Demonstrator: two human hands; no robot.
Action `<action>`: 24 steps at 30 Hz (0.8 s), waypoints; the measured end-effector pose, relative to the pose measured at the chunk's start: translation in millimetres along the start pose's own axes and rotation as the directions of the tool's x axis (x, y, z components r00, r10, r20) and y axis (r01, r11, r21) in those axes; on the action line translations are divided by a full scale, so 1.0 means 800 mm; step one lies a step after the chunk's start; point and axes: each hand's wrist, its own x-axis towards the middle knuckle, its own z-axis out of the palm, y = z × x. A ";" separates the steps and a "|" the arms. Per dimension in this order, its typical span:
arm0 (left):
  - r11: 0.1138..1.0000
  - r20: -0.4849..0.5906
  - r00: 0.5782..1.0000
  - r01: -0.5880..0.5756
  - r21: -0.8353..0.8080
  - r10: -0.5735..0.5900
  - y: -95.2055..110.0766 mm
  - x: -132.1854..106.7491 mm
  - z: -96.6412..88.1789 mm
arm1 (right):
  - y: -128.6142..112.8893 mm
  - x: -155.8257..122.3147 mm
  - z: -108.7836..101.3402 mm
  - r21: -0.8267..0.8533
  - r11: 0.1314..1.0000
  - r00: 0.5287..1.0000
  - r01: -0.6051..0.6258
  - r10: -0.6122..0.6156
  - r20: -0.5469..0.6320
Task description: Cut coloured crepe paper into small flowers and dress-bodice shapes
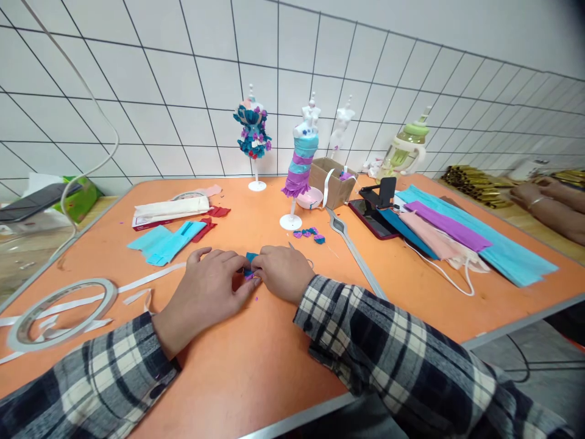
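Observation:
My left hand (212, 289) and my right hand (282, 271) meet low over the orange table, fingers pinched together. Between them is a small piece of teal and purple crepe paper (250, 259), partly hidden by the fingers. A thin dark loop, perhaps a tool's handle, peeks out beside my right hand. Just beyond lie several small teal and purple paper pieces (311, 233). Behind these stands a white mini dress form (305, 146) wrapped in light blue and purple crepe paper. Another dress form (253, 131), covered with teal and purple ruffles, is farther back.
Left are a roll of double-sided tape (109, 299) and folded light blue paper (171, 242). A cardboard box (336, 183), a phone (372, 218) and a green-lidded bottle (404, 146) stand behind. Colored crepe sheets (457, 228) lie right. Another person's arms (553, 204) show far right.

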 end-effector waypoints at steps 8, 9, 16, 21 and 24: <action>1.000 0.013 1.000 -0.024 0.009 0.024 -0.004 0.003 0.005 | 0.001 -0.001 0.003 0.105 0.994 1.000 -0.022 0.024 -0.020; 1.000 0.012 1.000 -0.021 0.008 0.021 -0.004 0.003 0.005 | 0.001 -0.001 0.003 0.105 0.994 1.000 -0.020 0.021 -0.011; 0.998 -0.017 0.999 -0.036 0.057 0.037 -0.004 0.002 0.003 | 0.002 0.001 0.001 0.071 0.997 1.000 -0.009 0.007 0.028; 0.997 0.004 0.999 -0.041 0.065 0.041 -0.003 0.003 0.004 | 0.001 0.000 0.001 0.114 0.993 0.999 -0.033 0.029 0.037; 0.997 -0.009 0.999 -0.036 0.064 0.037 -0.004 0.003 0.005 | 0.000 0.000 0.002 0.117 0.992 0.998 -0.052 0.049 0.027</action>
